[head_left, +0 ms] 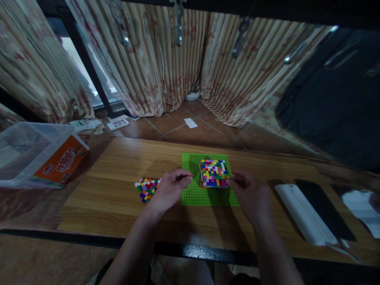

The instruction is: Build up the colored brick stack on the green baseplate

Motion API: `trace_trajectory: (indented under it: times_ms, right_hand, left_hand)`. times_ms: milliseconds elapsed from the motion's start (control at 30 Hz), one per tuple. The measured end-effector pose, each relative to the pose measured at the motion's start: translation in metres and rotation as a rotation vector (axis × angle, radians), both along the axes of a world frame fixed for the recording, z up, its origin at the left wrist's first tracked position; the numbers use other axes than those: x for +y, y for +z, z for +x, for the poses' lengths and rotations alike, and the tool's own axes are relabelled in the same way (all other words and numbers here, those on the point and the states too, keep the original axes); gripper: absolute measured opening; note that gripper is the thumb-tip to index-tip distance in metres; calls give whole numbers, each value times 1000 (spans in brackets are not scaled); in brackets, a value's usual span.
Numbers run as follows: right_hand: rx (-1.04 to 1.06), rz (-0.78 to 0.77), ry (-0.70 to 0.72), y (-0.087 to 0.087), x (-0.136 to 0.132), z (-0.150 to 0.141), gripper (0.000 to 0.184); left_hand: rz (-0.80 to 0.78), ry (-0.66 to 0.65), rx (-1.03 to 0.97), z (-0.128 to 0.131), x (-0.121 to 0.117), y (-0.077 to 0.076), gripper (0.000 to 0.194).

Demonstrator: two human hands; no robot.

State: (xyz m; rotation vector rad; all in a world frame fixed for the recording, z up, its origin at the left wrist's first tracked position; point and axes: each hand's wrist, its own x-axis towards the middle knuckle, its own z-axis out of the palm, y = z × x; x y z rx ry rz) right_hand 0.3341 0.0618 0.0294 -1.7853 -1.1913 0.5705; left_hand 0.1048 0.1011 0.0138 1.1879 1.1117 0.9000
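Here's the wood-grain counter (113, 206), stretching right across, and around the multicoloured brick block we go! Way out at nine o'clock sits the big clear bin (29, 148) with its orange label. The green baseplate (192, 196) lies flat under the block; out toward four o'clock there's a white case (303, 215), a dark flat slab (326, 209) just beside it. The right hand (230, 178) is in at the block's right edge, fingertips touching it, though whether they're closed on it I cannot tell. The left hand (191, 177) hovers off the block's left side, thumb and finger together, pinching a tiny pale piece (191, 178)! The brick block (213, 172) itself sits toward one o'clock on the plate, and between eight and nine, the loose bricks (145, 188) lie heaped.
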Motion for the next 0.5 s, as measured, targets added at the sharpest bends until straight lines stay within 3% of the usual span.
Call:
trace_trajectory:
  times_ms: [500]
  right_hand:
    - [-331,-3,-12,8,-3,-10,40]
  left_hand:
    - [9,19,24,3,-4,5,21]
